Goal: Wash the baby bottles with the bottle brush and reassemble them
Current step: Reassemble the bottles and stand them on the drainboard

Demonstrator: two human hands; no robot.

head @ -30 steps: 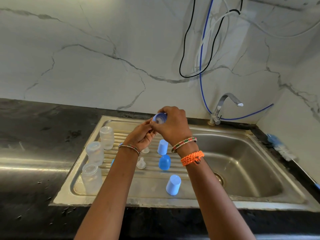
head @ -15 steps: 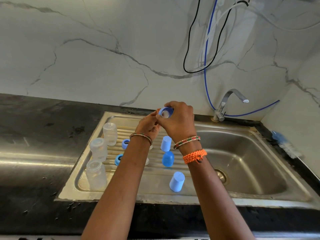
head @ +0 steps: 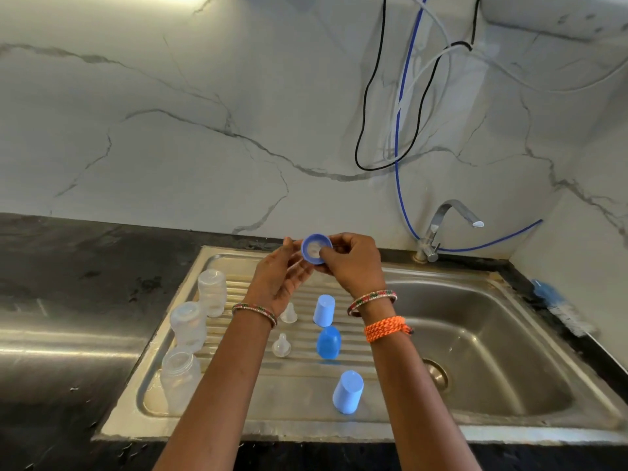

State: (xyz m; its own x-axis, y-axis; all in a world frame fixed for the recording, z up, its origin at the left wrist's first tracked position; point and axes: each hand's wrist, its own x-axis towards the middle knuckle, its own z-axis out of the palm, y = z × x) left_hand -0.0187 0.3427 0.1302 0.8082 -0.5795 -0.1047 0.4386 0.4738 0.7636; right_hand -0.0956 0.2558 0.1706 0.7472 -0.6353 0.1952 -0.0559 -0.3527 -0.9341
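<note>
My right hand point(head: 350, 263) pinches a blue bottle collar point(head: 314, 248) with a clear teat inside it, held above the drainboard. My left hand point(head: 282, 277) is beside it, fingers touching the collar's lower left side. On the drainboard point(head: 299, 389) stand three clear bottle bodies point(head: 211, 292) point(head: 188, 324) point(head: 178, 377) in a row at the left. Two clear teats point(head: 289, 313) point(head: 281, 345) sit in the middle. Three blue caps point(head: 324, 310) point(head: 328, 342) point(head: 347, 390) stand to their right. The bottle brush point(head: 557, 305) lies on the counter at the far right.
The steel sink basin point(head: 492, 334) with its drain lies to the right, a tap point(head: 441, 229) behind it. Black stone counter point(head: 68, 283) runs to the left. Black, blue and white cables point(head: 397, 130) hang on the marble wall.
The collar has turned so its open underside with the teat faces me. My left hand has opened out under it. The camera has tilted slightly.
</note>
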